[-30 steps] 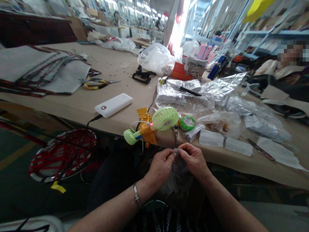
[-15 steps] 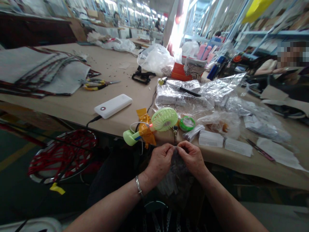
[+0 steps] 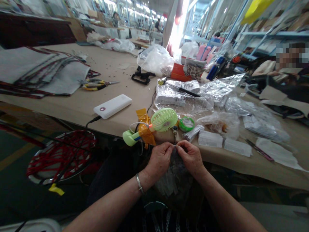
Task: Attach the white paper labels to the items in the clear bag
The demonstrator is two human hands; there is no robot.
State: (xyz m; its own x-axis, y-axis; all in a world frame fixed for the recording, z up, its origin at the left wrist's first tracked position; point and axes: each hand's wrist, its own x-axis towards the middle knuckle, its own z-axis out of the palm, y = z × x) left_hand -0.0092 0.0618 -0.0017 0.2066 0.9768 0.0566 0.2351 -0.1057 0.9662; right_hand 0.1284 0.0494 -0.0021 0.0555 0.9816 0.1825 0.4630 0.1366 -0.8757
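Observation:
Both hands meet just off the table's front edge, fingertips nearly touching. My left hand [image 3: 161, 157] is closed in a pinch, a silver bracelet [image 3: 139, 183] on its wrist. Opposite it, my right hand [image 3: 190, 157] pinches too. What sits between the fingertips is too small to make out. Straight above them a slim metal fitting [image 3: 175, 132] points toward me from the table edge. Under the hands hangs a dim bundle of pale strips [image 3: 169, 182], perhaps in a clear bag. A green handheld fan [image 3: 164, 120], fixed with orange tape [image 3: 146, 133], is left of the fitting.
On the brown table [image 3: 116, 72] lie a white power bank [image 3: 113, 106], yellow-handled pliers [image 3: 94, 84], a green tape roll [image 3: 186, 123], stacks of white labels [image 3: 210, 139], a pink-handled tool [image 3: 262, 151] and plastic-wrapped packs [image 3: 178, 91]. Another person [image 3: 267, 67] sits at the right.
Almost nothing differs. Both hands stay pinched together in the same place, and the whole view has shifted very slightly.

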